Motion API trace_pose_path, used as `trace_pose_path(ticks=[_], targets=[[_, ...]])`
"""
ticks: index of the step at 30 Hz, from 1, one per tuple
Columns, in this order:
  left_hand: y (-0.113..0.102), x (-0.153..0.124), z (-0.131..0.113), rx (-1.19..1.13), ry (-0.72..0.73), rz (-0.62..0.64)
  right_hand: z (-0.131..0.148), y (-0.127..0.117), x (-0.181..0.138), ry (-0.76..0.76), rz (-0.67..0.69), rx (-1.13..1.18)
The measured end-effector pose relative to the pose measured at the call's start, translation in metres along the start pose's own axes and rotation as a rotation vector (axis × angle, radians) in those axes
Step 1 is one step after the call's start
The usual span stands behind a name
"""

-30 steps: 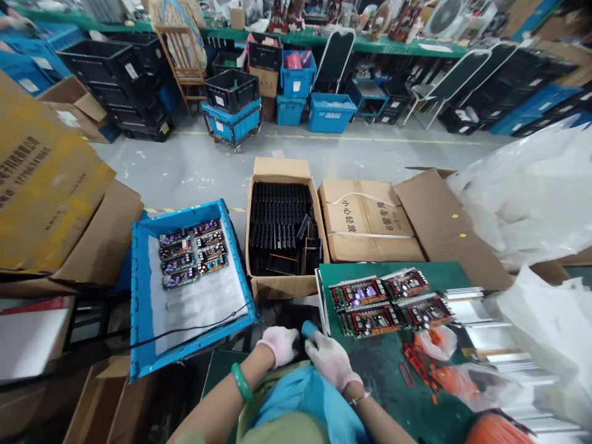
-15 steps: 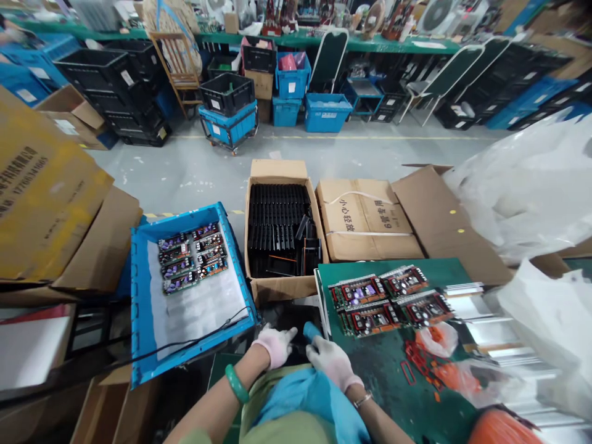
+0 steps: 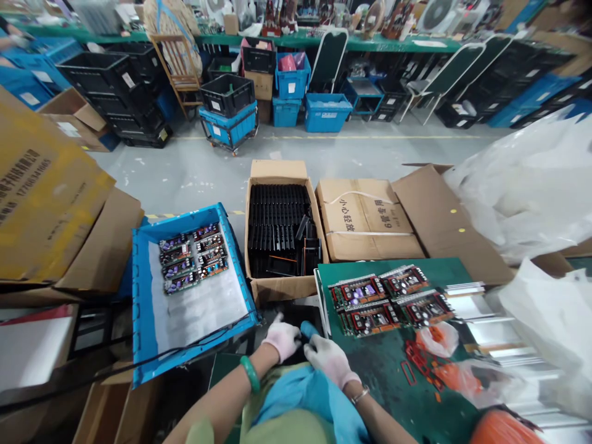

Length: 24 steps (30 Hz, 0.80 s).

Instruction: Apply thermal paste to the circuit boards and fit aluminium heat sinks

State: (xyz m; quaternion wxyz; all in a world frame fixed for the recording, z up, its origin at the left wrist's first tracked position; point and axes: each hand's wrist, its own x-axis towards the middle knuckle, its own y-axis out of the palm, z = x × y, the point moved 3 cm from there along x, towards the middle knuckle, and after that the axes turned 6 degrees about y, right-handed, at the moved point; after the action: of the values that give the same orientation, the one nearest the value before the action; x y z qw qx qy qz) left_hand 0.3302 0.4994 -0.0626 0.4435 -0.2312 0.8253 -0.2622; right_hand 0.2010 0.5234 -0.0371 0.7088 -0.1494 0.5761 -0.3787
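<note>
My right hand (image 3: 329, 361), in a white glove, is closed around a blue cylindrical object (image 3: 308, 329) that looks like a tool handle. Its rounded blue end points away from me. Just left of it is my gloved left hand (image 3: 283, 340), with one finger stretched out and the others bent towards the blue object. I see nothing clearly held in it. Under both hands lies a dark surface (image 3: 296, 313), where details are too dim to make out. A green bangle (image 3: 250, 374) circles my left wrist.
A blue crate (image 3: 139, 308) with circuit boards (image 3: 178, 267) stands left, crossed by a black cable (image 3: 176, 349). Ahead, a carton (image 3: 277, 288) holds black plastic parts (image 3: 277, 216). On the green table (image 3: 379, 370) at right lie more boards (image 3: 374, 317) and red clips (image 3: 407, 372).
My left hand has moved right, closer to the blue object, and its pointing finger now aims up and away. The blue object has shifted slightly left; my right hand has barely moved.
</note>
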Motion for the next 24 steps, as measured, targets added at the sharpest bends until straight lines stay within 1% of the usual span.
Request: trace_pose_path(ticks=[2,5,7,8,10,12,16,19,21,24], targets=[[-0.007,-0.015,0.015,0.019,0.057,-0.033,-0.004,-0.001,-0.001,0.010,-0.002,0.035],[-0.017,-0.035,0.040,0.054,0.084,-0.057,-0.009,-0.001,-0.002,0.010,-0.010,0.076],[-0.022,-0.041,0.051,0.071,0.082,-0.046,-0.010,-0.001,-0.002,0.020,-0.014,0.089],[-0.024,-0.042,0.052,0.076,0.079,-0.033,-0.009,-0.001,-0.002,0.026,-0.018,0.092],[-0.026,-0.039,0.047,0.078,0.068,-0.002,-0.006,-0.002,-0.002,0.027,-0.036,0.088],[-0.027,-0.032,0.033,0.075,0.039,0.018,-0.002,-0.003,-0.001,0.019,-0.055,0.069],[-0.038,-0.013,0.002,0.083,-0.096,0.000,0.002,-0.003,-0.001,-0.010,-0.072,0.017],[-0.045,-0.003,-0.009,0.068,-0.137,-0.005,0.001,-0.002,-0.001,-0.026,-0.067,0.020],[-0.043,0.001,-0.012,0.041,-0.130,0.020,0.000,0.000,0.000,-0.020,-0.067,0.029],[-0.032,0.005,-0.016,-0.012,-0.139,0.025,0.000,0.004,0.002,0.001,-0.071,0.035]])
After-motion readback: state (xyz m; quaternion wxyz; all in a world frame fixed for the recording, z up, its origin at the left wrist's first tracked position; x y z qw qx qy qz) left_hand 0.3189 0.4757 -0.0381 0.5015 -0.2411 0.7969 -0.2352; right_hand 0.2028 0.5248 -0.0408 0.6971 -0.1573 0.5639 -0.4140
